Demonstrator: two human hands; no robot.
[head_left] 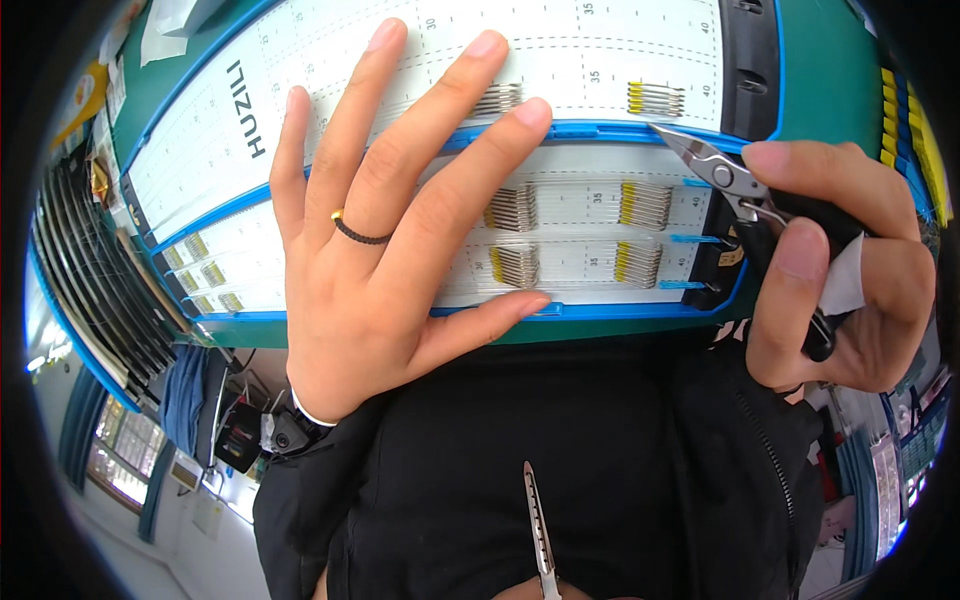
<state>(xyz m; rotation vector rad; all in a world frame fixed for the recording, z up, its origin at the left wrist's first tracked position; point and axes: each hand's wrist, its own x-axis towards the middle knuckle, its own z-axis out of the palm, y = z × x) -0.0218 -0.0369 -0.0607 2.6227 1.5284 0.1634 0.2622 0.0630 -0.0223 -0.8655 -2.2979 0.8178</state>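
My left hand (365, 225) lies palm down with fingers spread across a blue-framed case (560, 131). Under it is a white board (560, 60) marked with a printed scale. A black band with a gold bead circles one finger. Several small fishing hooks with yellow bindings (645, 205) sit in rows on the board, with thin clear lines running left beneath my fingers. On the right, my right hand (850, 270) is closed around black-handled cutting nippers (735, 180). Their pointed tip is close to the blue frame, just below the upper row of hooks. Something white (846, 276) shows against my palm.
The case rests on a green mat (825, 70). Curved black slats (95, 270) stand at the left. Yellow and blue pieces (905, 130) line the right edge. A narrow perforated metal piece (538, 525) lies over my black clothing (450, 470).
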